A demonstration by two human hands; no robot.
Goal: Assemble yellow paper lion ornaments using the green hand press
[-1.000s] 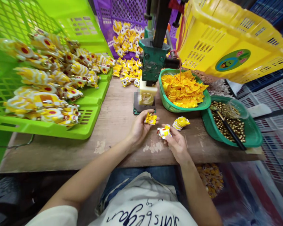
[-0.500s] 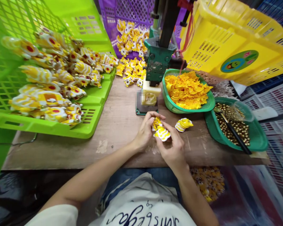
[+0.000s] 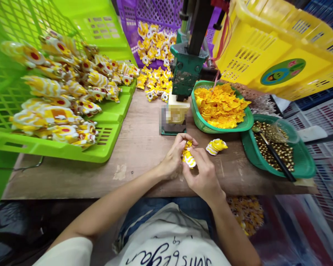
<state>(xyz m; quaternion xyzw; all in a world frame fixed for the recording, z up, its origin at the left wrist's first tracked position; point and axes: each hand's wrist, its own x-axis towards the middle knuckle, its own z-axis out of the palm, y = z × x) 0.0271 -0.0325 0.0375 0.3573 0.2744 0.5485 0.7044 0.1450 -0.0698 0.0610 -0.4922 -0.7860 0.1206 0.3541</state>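
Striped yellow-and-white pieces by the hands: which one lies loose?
The striped piece beyond the right hand: it rests on the wooden tabletop, untouched. The other striped piece is held between that hand and the left hand.

Yellow-and-white striped toy piece (image 3: 189, 160)

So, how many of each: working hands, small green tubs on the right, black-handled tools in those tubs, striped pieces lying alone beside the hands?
Hands: 2 (left hand, right hand)
Green tubs: 2 (orange-filled tub, gold-filled tub)
Black-handled tool: 1
Lone striped piece: 1
Total: 6
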